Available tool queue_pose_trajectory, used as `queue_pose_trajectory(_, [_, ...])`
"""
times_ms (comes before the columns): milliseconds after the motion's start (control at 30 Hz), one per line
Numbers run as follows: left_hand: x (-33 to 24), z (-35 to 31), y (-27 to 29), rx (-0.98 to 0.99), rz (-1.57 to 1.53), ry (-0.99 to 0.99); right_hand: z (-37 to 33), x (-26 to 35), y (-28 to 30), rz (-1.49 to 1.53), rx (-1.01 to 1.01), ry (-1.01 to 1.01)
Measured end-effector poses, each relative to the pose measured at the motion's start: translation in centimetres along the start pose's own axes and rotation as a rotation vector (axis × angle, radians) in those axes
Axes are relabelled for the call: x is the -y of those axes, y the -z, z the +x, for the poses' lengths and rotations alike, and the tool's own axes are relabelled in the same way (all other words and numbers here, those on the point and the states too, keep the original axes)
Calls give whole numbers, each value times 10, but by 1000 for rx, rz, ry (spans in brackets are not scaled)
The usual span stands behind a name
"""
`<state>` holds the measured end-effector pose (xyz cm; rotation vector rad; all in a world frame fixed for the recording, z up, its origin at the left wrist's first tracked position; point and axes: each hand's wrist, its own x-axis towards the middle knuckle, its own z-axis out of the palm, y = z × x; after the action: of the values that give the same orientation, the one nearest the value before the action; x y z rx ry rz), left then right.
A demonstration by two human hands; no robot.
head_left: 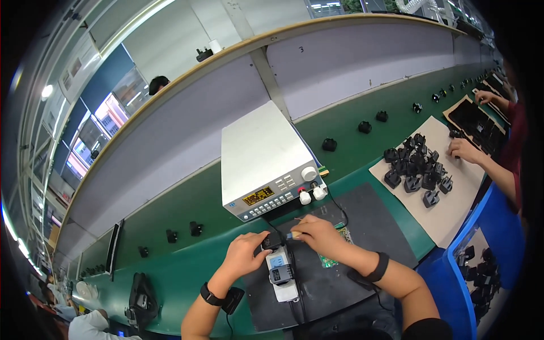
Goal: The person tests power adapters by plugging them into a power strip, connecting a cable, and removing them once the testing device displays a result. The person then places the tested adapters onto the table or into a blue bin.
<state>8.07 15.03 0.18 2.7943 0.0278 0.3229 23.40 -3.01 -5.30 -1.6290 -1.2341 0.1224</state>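
My left hand (245, 255) is closed round a black power adapter (272, 241) at the upper end of a white power strip (287, 291). On the strip are a small meter with a blue screen (276, 261) and a second black adapter (281, 275). My right hand (320, 235) pinches a small cable plug with a bluish tip (293, 235), held against the adapter's right side. Whether the plug is fully in cannot be seen. Partly under my right forearm lies a green circuit board (328, 262) on the dark mat (374, 221).
A white bench instrument (266, 158) with a lit display stands just beyond my hands, its leads hanging down. To the right are a pile of black adapters (416, 164) on cardboard (447, 207), a blue bin (453, 266), and a co-worker's hand (467, 150). Several adapters line the green bench (340, 122).
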Motion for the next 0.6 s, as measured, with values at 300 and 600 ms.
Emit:
queue_pose_trajectory(300, [-2,-5,1,17,13,46,17,5,-17,19,94,-9])
queue_pose_trajectory(600, [-56,-36,19,32,227,-39,5,32,82,-329,335,-127])
